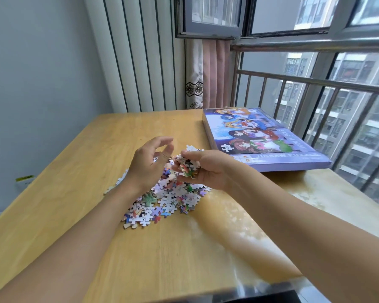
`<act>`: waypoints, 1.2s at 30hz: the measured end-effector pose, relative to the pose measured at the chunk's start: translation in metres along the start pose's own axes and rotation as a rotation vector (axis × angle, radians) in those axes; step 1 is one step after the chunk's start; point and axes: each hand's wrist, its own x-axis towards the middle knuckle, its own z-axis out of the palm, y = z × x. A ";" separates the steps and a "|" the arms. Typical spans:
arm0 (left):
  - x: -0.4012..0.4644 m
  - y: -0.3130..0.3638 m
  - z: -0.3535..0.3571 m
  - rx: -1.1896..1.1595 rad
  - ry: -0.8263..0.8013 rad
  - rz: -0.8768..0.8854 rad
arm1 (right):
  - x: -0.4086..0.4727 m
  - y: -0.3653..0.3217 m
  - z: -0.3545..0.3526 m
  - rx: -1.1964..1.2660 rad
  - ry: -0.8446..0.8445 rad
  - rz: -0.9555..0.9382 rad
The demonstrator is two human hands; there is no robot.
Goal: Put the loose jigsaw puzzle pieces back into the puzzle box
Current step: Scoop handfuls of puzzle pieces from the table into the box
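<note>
A heap of loose jigsaw pieces (169, 200) lies in the middle of the wooden table (96, 149). My right hand (206, 169) hovers over the heap, fingers curled round a handful of pieces (187, 165). My left hand (149, 162) is raised beside it, fingers loosely curved and holding nothing. The purple puzzle box (260, 138), printed with cartoon figures, lies flat with its lid on at the far right of the table, an arm's reach beyond my right hand.
A window with metal railings (315, 88) runs along the table's right side. A curtain (208, 73) hangs behind the box. A white wall socket (24, 182) sits low on the left wall. A dark object (260, 297) shows at the bottom edge.
</note>
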 end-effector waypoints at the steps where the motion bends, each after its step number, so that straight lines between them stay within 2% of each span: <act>1: 0.000 0.001 0.002 0.008 -0.004 0.013 | -0.005 0.002 -0.005 -0.026 0.029 -0.015; 4: 0.000 0.002 0.008 0.037 -0.018 0.049 | -0.017 0.004 -0.021 0.004 0.097 -0.051; 7: 0.004 0.012 0.013 0.099 -0.030 0.118 | -0.034 0.004 -0.042 0.070 0.063 -0.045; 9: 0.012 0.021 0.020 0.186 -0.126 0.175 | -0.047 0.008 -0.057 0.058 0.046 -0.020; 12: 0.030 0.037 0.046 0.436 -0.344 0.280 | -0.064 0.015 -0.081 0.033 0.053 -0.006; 15: 0.040 0.048 0.081 0.627 -0.434 0.298 | -0.077 0.022 -0.097 0.037 0.054 -0.002; 17: 0.044 0.048 0.100 0.583 -0.396 0.280 | -0.083 0.025 -0.105 0.062 0.067 0.019; 22: 0.061 0.058 0.113 0.223 -0.141 0.045 | -0.078 0.011 -0.118 0.265 0.165 0.038; 29: 0.087 0.074 0.105 0.028 0.019 -0.049 | -0.047 -0.031 -0.118 0.443 0.324 0.018; 36: 0.093 0.090 0.093 -0.010 0.012 -0.004 | -0.050 -0.068 -0.104 0.560 0.434 -0.103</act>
